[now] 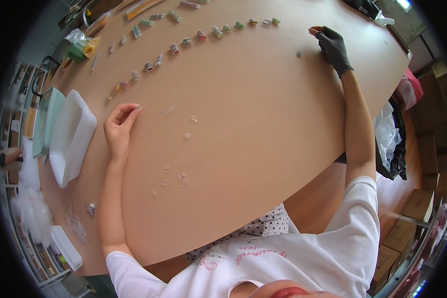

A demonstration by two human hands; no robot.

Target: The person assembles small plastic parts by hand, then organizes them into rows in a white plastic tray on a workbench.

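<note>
My left hand (118, 131), bare, is closed in a pinch at the left of the table. A tiny shiny bit shows at its fingertips, too small to name. My right hand (334, 49) wears a dark glove with bare fingertips. Its fingers are bent and close together at the far right, and what they hold, if anything, is hidden. Beside it lies a small green patterned piece (299, 53). A curved row of small patterned rolls (201, 35) runs across the far side, between my hands. Small clear plastic pieces (183, 177) lie scattered right of my left forearm.
More patterned rolls (174, 16) lie farther back. At the left edge stand a white tub (74, 139) and a pale green basket (49, 119). A small silvery roll (90, 209) and clear bits (76, 226) lie left of my left forearm. Cardboard boxes (416, 204) stand at the right.
</note>
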